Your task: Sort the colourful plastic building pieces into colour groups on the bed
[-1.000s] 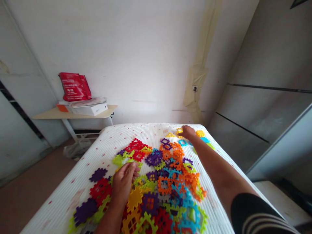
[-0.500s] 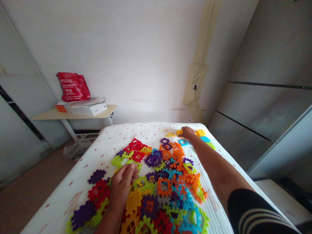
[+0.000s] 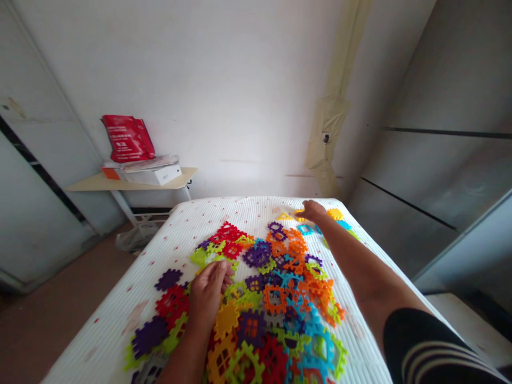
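Note:
Interlocking plastic waffle-block pieces in red, purple, orange, lime, blue and yellow form a large spread pile on a white ribbed mattress. My left hand rests on the near left of the pile, fingers curled together; anything inside them is hidden. At the far end, my right hand reaches out with its fingertips touching a small yellow piece. A blue piece lies just below that hand, and a yellow-orange piece lies to its right.
A red bag and a white box sit on a small wooden side table beyond the mattress at left. A plastic bag lies under it on the brown floor. Walls and grey cabinet doors surround the mattress.
The view has shifted slightly, moving the whole scene a little right and up. Both hands stay in about the same places, and no piece has clearly moved.

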The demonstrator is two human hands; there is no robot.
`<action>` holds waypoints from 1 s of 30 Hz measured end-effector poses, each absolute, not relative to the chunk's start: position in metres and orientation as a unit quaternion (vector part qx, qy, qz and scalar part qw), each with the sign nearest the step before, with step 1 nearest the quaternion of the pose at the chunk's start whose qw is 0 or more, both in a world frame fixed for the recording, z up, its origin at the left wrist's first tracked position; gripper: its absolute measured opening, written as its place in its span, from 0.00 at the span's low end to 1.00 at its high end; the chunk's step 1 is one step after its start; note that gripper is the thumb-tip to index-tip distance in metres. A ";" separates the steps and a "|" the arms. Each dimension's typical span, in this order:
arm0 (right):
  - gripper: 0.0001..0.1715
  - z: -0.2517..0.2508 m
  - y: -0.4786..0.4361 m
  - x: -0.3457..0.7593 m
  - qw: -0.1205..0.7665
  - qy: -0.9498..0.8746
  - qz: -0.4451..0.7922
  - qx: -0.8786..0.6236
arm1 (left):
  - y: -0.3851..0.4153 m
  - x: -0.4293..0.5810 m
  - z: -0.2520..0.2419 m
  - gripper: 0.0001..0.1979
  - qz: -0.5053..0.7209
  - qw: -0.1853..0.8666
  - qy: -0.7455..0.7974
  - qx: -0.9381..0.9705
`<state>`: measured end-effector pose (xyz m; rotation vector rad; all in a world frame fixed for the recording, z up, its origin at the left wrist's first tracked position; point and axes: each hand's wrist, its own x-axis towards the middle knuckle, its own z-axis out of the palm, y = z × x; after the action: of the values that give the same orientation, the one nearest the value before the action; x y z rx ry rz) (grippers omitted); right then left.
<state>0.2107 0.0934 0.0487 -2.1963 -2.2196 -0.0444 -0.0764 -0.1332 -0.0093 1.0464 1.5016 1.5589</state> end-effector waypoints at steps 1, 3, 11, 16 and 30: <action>0.30 0.053 0.090 0.209 0.030 -0.716 -0.025 -0.697 | -0.133 -0.076 -0.009 0.19 0.609 0.360 0.580 0.404; 0.29 0.062 0.078 0.201 0.086 -0.733 -0.038 -0.674 | -0.133 -0.075 -0.008 0.18 0.622 0.354 0.575 0.396; 0.12 0.065 -0.027 0.125 0.127 -0.904 0.142 -0.384 | -0.127 -0.083 -0.019 0.18 0.713 0.296 0.541 0.333; 0.19 0.044 -0.071 0.075 0.107 -0.938 0.208 -0.256 | -0.125 -0.085 -0.022 0.18 0.723 0.287 0.531 0.335; 0.18 0.021 -0.084 0.047 0.019 -0.946 0.202 -0.253 | -0.128 -0.082 -0.014 0.18 0.713 0.280 0.541 0.347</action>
<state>0.0465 -0.0836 0.0211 -0.7837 -2.9360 0.6277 -0.0821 -0.1283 -0.0144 0.9298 1.4492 1.9125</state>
